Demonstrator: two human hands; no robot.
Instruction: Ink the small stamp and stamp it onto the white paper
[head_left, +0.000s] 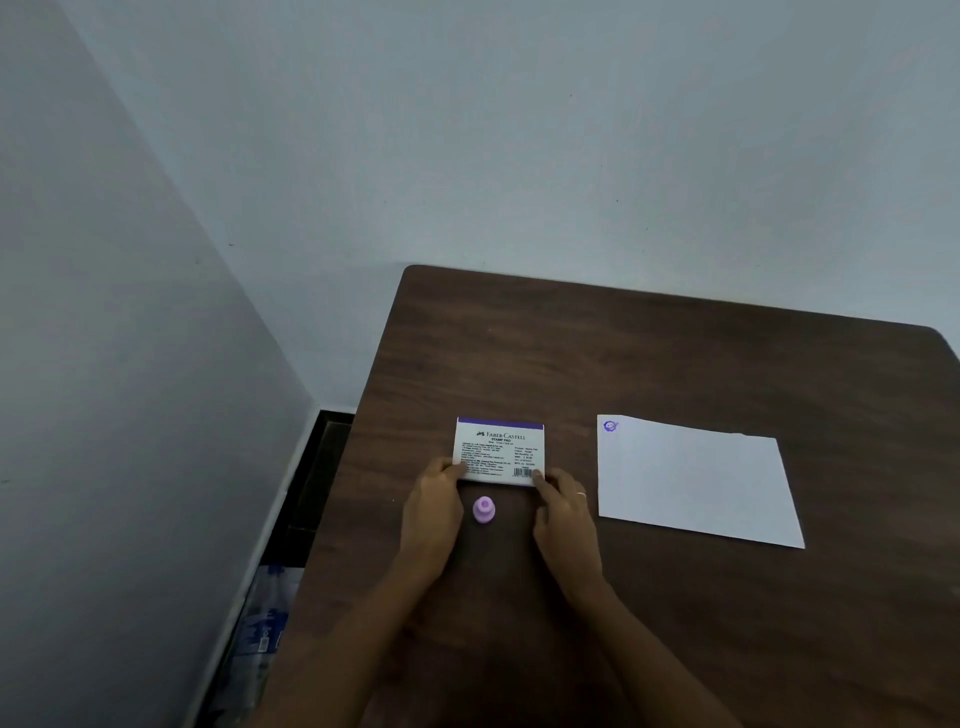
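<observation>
We are gripping the closed stamp pad (500, 451) with left hand (432, 512) and right hand (563, 512), fingers pinching its near corners; steadying the base while lifting the lid should help, the small stamp (484, 509) waiting at six o'clock.

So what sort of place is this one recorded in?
Probably a plain room corner at home or in an office: a dark wooden table against bare walls, a water bottle on the floor.

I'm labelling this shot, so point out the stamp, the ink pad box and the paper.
stamp (484, 510), head view, its purple top.
ink pad box (498, 456), head view, middle of the printed label.
paper (693, 483), head view, blank middle.
</observation>
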